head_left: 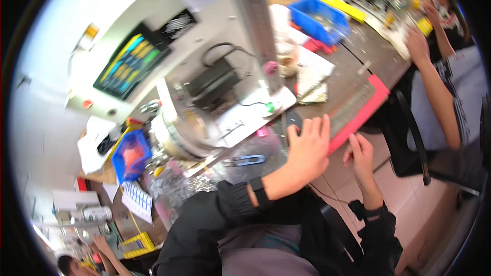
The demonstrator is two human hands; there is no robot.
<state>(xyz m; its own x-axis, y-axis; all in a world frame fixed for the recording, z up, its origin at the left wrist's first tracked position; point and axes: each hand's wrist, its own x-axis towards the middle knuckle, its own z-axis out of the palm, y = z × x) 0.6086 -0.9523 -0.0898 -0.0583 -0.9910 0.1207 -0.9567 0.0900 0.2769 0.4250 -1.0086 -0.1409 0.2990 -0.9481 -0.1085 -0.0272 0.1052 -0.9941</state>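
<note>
My left hand (308,145) reaches over the table's front edge, palm down, fingers stretched out and slightly spread. It is nearest the red strip (353,123) along that edge, and I see nothing in its grasp. A dark rounded object (292,119) lies just beyond its thumb. To the right, my right hand (361,156) hangs in the air in front of the edge, above the floor. Its fingers are bent and apart, with nothing visible in them. A small tool with a blue looped handle (249,160) lies on clear plastic, left of my left hand.
A machine with a round bowl (176,133), a screen (130,66) and a green button (270,107) stands ahead-left. Blue bins (319,20) (131,156) sit on both sides. A crumpled cloth (312,89) lies beyond my hands. Another person's arm (434,92) is at the right.
</note>
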